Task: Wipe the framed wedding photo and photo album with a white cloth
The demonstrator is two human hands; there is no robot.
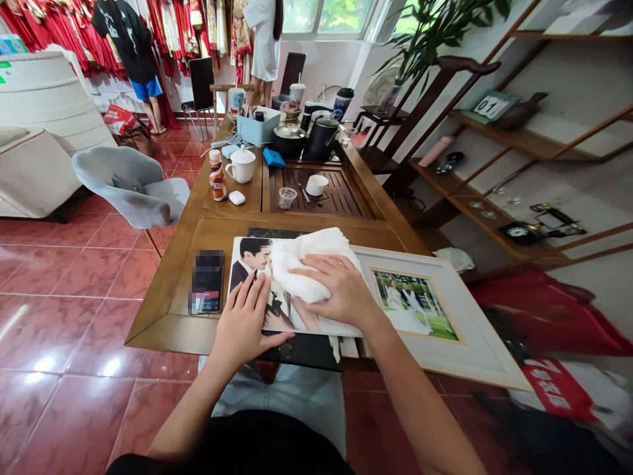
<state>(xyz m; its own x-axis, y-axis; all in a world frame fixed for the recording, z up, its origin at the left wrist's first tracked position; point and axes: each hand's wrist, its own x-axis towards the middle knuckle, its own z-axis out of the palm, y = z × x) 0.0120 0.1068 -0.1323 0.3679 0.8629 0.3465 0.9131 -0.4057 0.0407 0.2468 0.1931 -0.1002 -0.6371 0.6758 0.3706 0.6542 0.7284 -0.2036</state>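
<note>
A large wedding photo print (237, 260) lies at the front edge of the wooden table, partly covered by my hands. My left hand (247, 320) rests flat on its left part, fingers stretched out and thumb apart. Under my right hand (336, 284) is a bunched white cloth (297, 254), gripped and pressed onto the photo's upper right area. A black board (316, 353) shows beneath the photo. To the right, a white picture frame (484, 330) holding a smaller wedding photo (413, 303) juts past the table edge. A phone (208, 280) lies left of my left hand.
Farther back on the wooden table (182, 244) stand a brown bottle (217, 177), a lidded white mug (242, 165), a white earbud case (237, 198), a small plastic cup (287, 198) and a white bowl (317, 185). A grey chair (128, 185) is at the left; shelves (524, 138) line the right.
</note>
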